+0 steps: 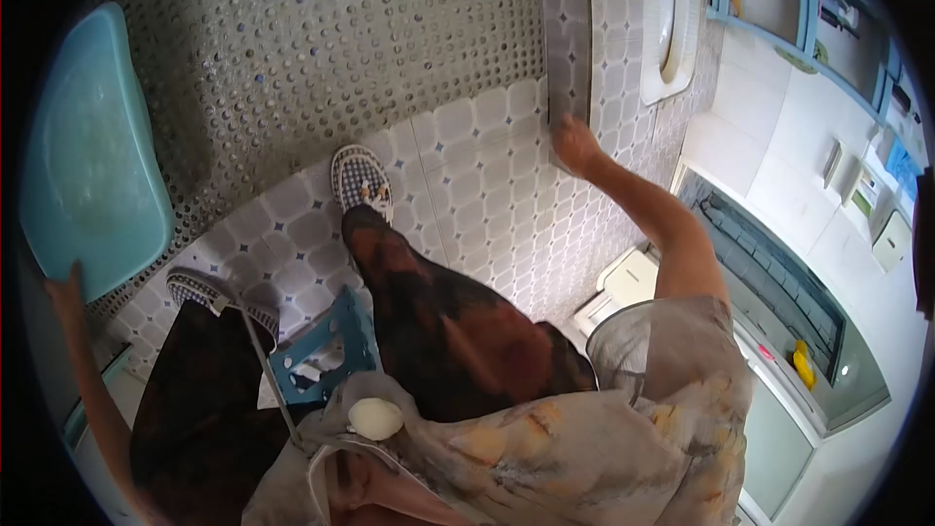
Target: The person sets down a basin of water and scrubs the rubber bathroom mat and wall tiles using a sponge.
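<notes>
My left hand (66, 290) grips the near rim of a light blue plastic basin (93, 156), with the thumb over the edge. The basin is tilted above the dimpled grey floor mat (321, 29). To the right, my arm reaches out and my right hand (579, 146) is curled at the end of a raised tiled ledge (569, 29). Its fingers look closed, and whatever may be in them is hidden. It seems to touch the ledge's corner.
A blue plastic stool (326, 346) stands between my legs, near my checkered shoes (360, 180). Beyond the ledge is a white squat toilet (672, 29). Blue shelves (808, 10) hold small items at the upper right. A window (769, 273) and a yellow object (803, 365) lie at right.
</notes>
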### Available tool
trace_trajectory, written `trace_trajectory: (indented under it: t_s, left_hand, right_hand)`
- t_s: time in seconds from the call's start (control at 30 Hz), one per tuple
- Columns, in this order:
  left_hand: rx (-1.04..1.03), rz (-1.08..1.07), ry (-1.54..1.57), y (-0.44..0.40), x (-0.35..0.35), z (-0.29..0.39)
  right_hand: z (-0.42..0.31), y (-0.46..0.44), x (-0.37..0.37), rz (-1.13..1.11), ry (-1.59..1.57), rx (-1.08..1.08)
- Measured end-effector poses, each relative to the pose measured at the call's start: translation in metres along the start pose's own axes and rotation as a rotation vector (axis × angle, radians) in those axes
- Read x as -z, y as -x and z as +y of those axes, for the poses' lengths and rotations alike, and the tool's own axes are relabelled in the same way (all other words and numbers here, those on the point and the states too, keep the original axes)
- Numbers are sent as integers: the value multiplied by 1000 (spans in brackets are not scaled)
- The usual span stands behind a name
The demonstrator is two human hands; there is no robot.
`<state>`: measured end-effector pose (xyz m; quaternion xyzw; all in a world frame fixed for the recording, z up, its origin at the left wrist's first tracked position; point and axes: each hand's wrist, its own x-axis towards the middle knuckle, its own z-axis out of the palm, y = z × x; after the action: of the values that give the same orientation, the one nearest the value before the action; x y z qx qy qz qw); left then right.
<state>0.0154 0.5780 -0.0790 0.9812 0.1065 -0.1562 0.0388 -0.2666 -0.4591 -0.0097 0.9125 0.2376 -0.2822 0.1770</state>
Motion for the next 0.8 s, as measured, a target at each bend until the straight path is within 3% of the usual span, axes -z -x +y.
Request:
trace_trajectory:
  t_s: [0.1,0.23,0.3,0.4,0.47,0.53,0.57,0.6,0.63,0.7,0.77,0.8]
  left_hand:
    - [-5,50,21,2,-2,-1]
    - [-15,143,51,18,-19,-14]
    - [34,113,107,24,-18,-12]
    - [84,109,115,31,-14,-8]
    - [95,110,98,31,-18,-5]
    - [101,112,85,30,-21,-7]
    - [106,119,76,30,-22,-9]
    - [111,119,65,30,-24,-12]
    - [111,118,59,28,-26,-11]
    - [176,86,84,31,-27,-5]
    - [210,64,128,36,-12,17]
    - [205,51,159,42,2,45]
  right_hand:
    - [70,-109,57,-81,182,24]
    - [170,-241,140,269,323,-196]
    - [209,-283,182,326,433,-219]
    - [223,-300,193,387,356,-276]
    - [211,-284,178,468,409,-278]
    - [187,-247,155,315,440,-112]
    - [165,-226,140,330,318,-207]
    - [149,-201,122,336,261,-137]
    - [131,-176,118,145,378,-29]
    - [99,-130,81,92,256,33]
    - [82,-97,49,-67,199,137]
    - [87,-102,50,-8,134,124]
